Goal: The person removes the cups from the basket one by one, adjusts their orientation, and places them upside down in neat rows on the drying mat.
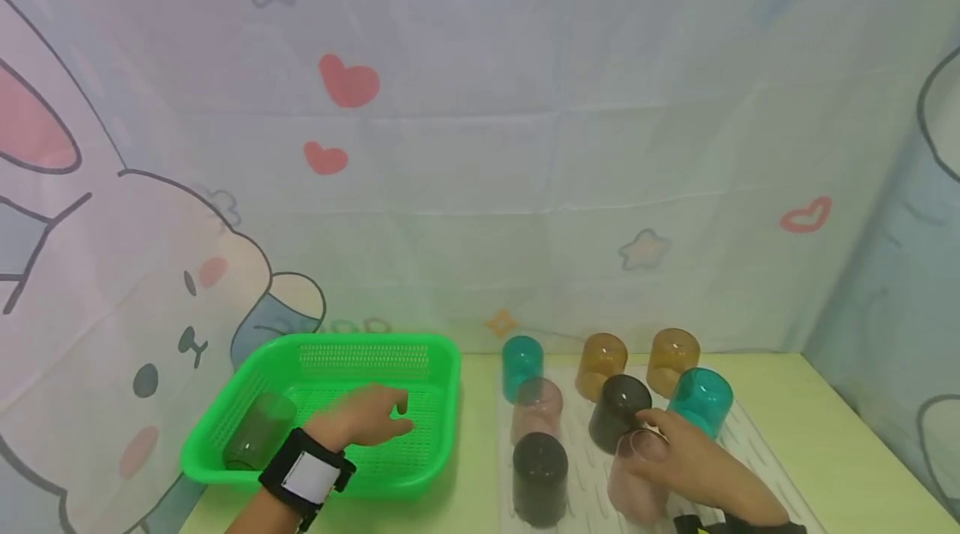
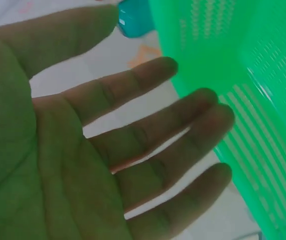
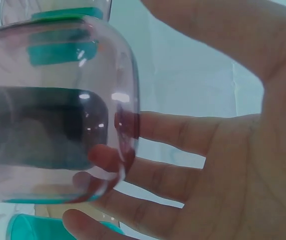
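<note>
The pink cup (image 1: pixel 636 480) stands upside down on the white mat (image 1: pixel 757 451), at the mat's near edge, and the right hand (image 1: pixel 693 463) has it in its grip: the fingers (image 3: pixel 148 127) wrap round the cup's far side while the thumb lies over its top. In the right wrist view the clear pink wall sits against the fingertips, with the palm just behind it and a little air between palm and cup.

Also on the mat, a black cup (image 1: pixel 618 411) touches the hand from behind, a teal cup (image 1: pixel 701 401) leans just beside it, and another black cup (image 1: pixel 540 477) stands to the pink cup's left.

Left of the mat, the left hand (image 1: pixel 367 417) hovers over the green basket (image 1: pixel 225 434), fingers spread and straight, holding nothing. A clear cup (image 1: pixel 258 432) lies in the basket's left corner. All rest on the yellow tabletop (image 1: pixel 825 426).
</note>
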